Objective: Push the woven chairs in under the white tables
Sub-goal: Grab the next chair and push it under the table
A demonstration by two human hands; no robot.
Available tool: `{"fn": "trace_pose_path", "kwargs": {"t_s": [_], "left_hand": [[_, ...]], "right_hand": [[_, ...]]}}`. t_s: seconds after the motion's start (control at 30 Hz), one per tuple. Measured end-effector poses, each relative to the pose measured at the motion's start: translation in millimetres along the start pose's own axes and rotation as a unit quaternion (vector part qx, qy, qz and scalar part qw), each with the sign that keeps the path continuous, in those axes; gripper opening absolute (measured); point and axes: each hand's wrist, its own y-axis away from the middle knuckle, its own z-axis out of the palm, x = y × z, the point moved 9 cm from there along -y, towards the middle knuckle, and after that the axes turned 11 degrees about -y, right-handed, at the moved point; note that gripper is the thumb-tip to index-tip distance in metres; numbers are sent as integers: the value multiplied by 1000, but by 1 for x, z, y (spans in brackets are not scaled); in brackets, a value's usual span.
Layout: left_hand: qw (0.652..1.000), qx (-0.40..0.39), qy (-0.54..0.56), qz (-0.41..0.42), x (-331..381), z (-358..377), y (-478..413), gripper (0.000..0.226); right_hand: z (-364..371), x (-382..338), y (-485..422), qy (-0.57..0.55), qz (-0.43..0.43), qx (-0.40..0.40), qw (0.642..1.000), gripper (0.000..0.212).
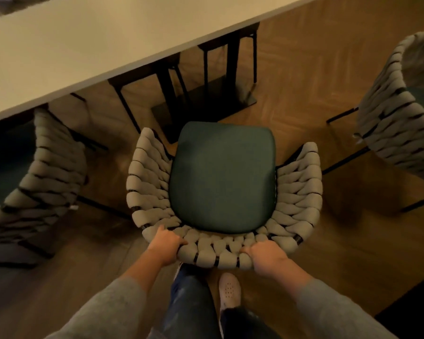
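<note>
Head view: our left hand (pixel 165 243) and right hand (pixel 267 256) have fingers curled around the back rim of the woven chair (pixel 222 192), which stands apart from the white table (pixel 83 42).

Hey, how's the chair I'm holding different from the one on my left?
The middle chair stands clear of the white table, its green seat fully exposed; the left chair is partly tucked under the table edge. The left hand and right hand grip the middle chair's back; nobody touches the left chair. Both share pale woven backs.
</note>
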Motion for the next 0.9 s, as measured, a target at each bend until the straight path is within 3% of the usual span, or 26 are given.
{"fn": "trace_pose_path", "kwargs": {"t_s": [0.33, 0.53, 0.7, 0.9], "left_hand": [[995, -9, 81, -58, 52, 22, 30, 34], [992, -13, 108, -67, 27, 5, 7, 43], [987, 1, 144, -69, 0, -10, -15, 64], [985, 4, 165, -56, -49, -32, -40, 60]], "right_hand": [[-13, 8, 18, 97, -65, -59, 991, 39], [-53, 19, -17, 122, -70, -55, 989, 38], [-89, 32, -55, 126, -70, -59, 988, 38], [-134, 34, -105, 142, -75, -61, 985, 41]]}}
